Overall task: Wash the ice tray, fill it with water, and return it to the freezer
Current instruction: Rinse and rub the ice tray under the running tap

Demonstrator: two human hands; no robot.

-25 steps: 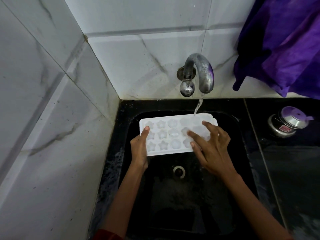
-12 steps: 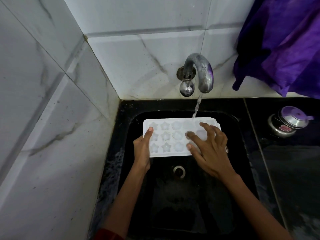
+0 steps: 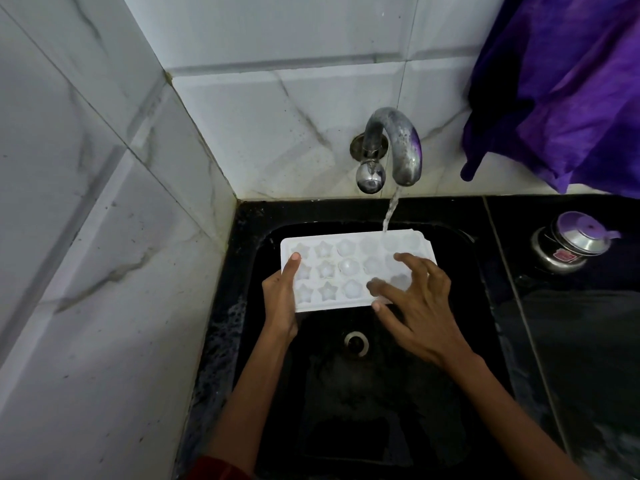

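Note:
A white ice tray with star and round moulds is held level over the black sink. My left hand grips its left end, thumb on top. My right hand lies on the tray's right part, its spread fingers touching the moulds. A thin stream of water runs from the metal tap onto the tray's far right corner.
The sink drain lies below the tray. A steel container with a lid stands on the black counter at the right. A purple cloth hangs at the upper right. White marble-look tiles cover the left and back walls.
The tray has shifted slightly between the frames under the running water. My right hand's fingers have slid across the moulds towards the near right edge. My left hand keeps its grip.

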